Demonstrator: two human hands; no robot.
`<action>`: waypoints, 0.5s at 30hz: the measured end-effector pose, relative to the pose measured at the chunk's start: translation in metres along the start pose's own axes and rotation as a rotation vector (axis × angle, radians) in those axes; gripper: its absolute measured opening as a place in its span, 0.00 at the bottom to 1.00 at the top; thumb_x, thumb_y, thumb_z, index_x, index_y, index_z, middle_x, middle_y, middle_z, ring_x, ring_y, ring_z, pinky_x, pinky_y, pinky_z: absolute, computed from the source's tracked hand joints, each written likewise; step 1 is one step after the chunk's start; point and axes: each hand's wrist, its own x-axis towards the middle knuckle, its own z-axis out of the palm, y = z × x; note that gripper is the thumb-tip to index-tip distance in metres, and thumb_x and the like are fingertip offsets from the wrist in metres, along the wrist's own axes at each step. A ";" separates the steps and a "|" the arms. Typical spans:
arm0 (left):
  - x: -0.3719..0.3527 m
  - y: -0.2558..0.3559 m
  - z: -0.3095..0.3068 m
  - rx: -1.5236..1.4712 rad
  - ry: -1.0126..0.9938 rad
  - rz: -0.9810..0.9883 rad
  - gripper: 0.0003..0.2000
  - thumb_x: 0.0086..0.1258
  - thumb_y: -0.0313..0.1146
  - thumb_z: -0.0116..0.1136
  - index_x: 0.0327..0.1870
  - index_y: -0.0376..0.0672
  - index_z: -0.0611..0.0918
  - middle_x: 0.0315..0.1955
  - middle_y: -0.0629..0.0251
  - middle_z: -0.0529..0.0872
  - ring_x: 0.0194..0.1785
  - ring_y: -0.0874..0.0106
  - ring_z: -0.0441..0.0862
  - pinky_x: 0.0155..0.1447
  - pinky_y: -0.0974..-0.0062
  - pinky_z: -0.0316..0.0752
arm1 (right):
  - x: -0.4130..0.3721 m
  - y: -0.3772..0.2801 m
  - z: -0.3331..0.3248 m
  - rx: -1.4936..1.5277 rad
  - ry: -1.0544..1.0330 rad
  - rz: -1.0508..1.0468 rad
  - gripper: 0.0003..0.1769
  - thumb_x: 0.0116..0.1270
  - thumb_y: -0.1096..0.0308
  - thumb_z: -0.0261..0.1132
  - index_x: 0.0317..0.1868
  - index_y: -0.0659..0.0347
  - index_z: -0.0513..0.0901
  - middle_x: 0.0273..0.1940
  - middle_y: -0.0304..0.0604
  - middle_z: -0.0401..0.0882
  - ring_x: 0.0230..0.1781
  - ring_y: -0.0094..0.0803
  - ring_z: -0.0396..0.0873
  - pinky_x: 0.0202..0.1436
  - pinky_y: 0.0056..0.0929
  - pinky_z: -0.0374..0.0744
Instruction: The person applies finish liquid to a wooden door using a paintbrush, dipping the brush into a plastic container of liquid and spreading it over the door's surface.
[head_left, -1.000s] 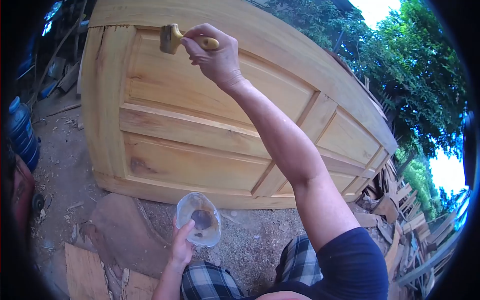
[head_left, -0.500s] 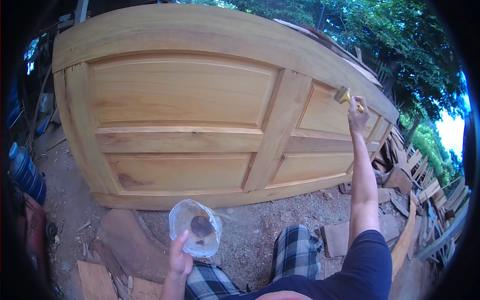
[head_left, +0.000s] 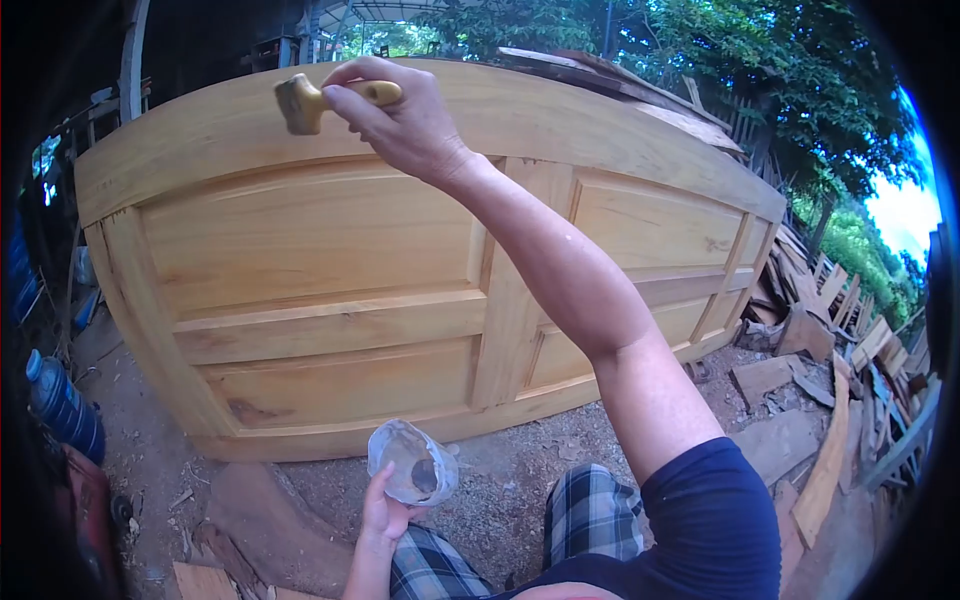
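Note:
A paintbrush [head_left: 303,104] with a yellow handle is gripped in my right hand [head_left: 405,115], raised in front of the top rail of a wooden panel door [head_left: 330,235]. Its bristles point left and overlap the rail in this view. The door stands on its long edge, pale yellowish wood with several raised panels. Low in front of me, my left hand [head_left: 385,510] holds a translucent plastic tub [head_left: 447,470] by its side, thumb at the rim. The tub is tilted, and a dark patch shows inside it.
A blue water jug [head_left: 65,405] and a red machine [head_left: 88,500] stand at the left. Scrap boards [head_left: 830,440] are piled on the right, with more planks [head_left: 640,85] behind the door. Flat wood pieces [head_left: 270,525] lie on the ground near my feet.
My right hand has swung with the brush from the door's right end to the upper left. My left hand and the tub have shifted slightly right and down, and the view has turned.

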 end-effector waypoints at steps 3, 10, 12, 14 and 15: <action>0.004 0.000 -0.003 0.031 -0.005 -0.026 0.36 0.65 0.57 0.58 0.73 0.53 0.67 0.69 0.58 0.72 0.70 0.51 0.69 0.65 0.33 0.62 | 0.010 0.019 -0.035 -0.010 -0.002 0.026 0.12 0.69 0.62 0.68 0.43 0.63 0.85 0.30 0.44 0.86 0.30 0.27 0.85 0.32 0.27 0.83; -0.003 0.003 0.002 -0.025 -0.017 0.006 0.37 0.65 0.57 0.58 0.73 0.51 0.67 0.68 0.57 0.73 0.71 0.50 0.69 0.65 0.32 0.62 | -0.074 0.064 -0.310 -0.171 0.449 0.337 0.14 0.70 0.59 0.68 0.44 0.63 0.83 0.29 0.45 0.86 0.22 0.26 0.85 0.18 0.20 0.79; -0.007 0.002 0.005 -0.076 -0.024 0.029 0.32 0.69 0.50 0.58 0.72 0.46 0.67 0.66 0.56 0.75 0.67 0.53 0.74 0.63 0.41 0.71 | -0.115 0.068 -0.380 -0.385 0.624 0.386 0.12 0.70 0.60 0.66 0.42 0.60 0.83 0.26 0.44 0.85 0.19 0.25 0.83 0.16 0.18 0.76; -0.011 0.002 0.009 -0.119 -0.030 0.043 0.31 0.70 0.48 0.58 0.72 0.45 0.67 0.65 0.55 0.75 0.67 0.54 0.74 0.64 0.43 0.72 | -0.147 0.082 -0.440 -0.950 0.733 0.485 0.12 0.67 0.58 0.65 0.39 0.60 0.83 0.27 0.47 0.86 0.22 0.32 0.85 0.23 0.30 0.81; -0.013 0.001 0.011 -0.164 -0.040 0.060 0.30 0.71 0.46 0.58 0.71 0.44 0.67 0.65 0.55 0.76 0.66 0.55 0.75 0.64 0.45 0.72 | -0.156 0.087 -0.451 -1.300 0.688 0.449 0.13 0.67 0.58 0.64 0.39 0.59 0.83 0.28 0.48 0.86 0.26 0.38 0.85 0.30 0.36 0.81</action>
